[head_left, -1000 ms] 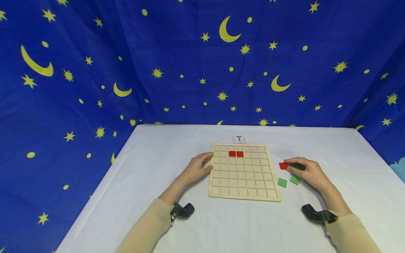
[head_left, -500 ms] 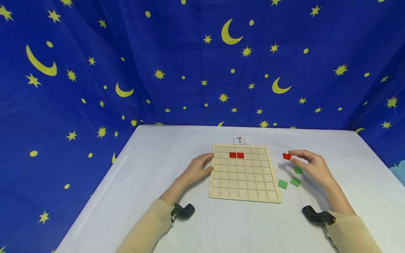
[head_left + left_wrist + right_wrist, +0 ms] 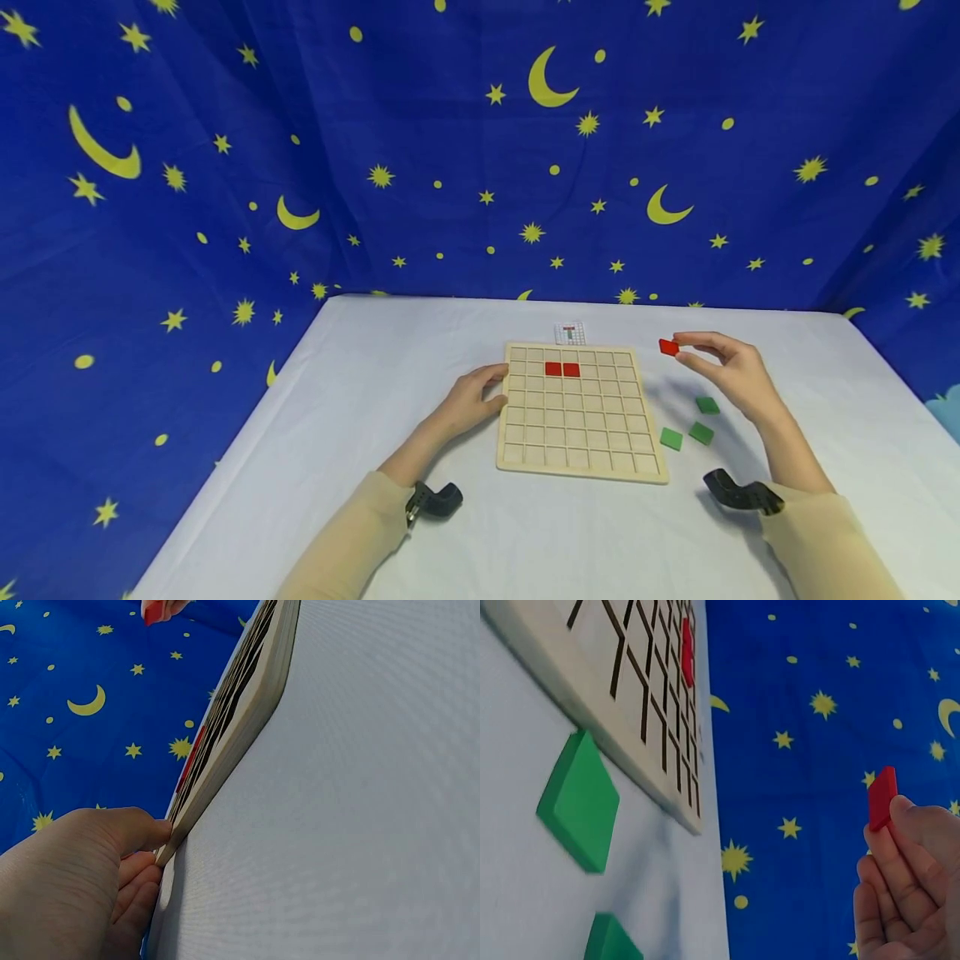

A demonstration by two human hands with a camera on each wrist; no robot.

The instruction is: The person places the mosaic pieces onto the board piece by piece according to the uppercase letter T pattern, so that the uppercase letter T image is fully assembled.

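Note:
My right hand (image 3: 731,371) pinches a small red square tile (image 3: 669,347) between thumb and fingertips, raised above the table to the right of the board. The right wrist view shows this red tile (image 3: 883,798) at the tips of the thumb and index finger. A pale wooden grid board (image 3: 581,417) lies flat, with two red tiles (image 3: 562,369) side by side in its upper cells. My left hand (image 3: 467,404) touches the board's left edge with thumb and fingertips, seen close up at the board's edge (image 3: 247,712) in the left wrist view.
Three green tiles (image 3: 701,432) lie on the white tablecloth (image 3: 420,333) right of the board. Behind the board is a small printed grid card (image 3: 570,333) showing a red and green T shape. A blue curtain (image 3: 420,125) with stars and moons hangs behind the table.
My right hand has lifted a red tile off the table and moved it up and away, uncovering the green tiles beneath. The left hand stays at the board's edge.

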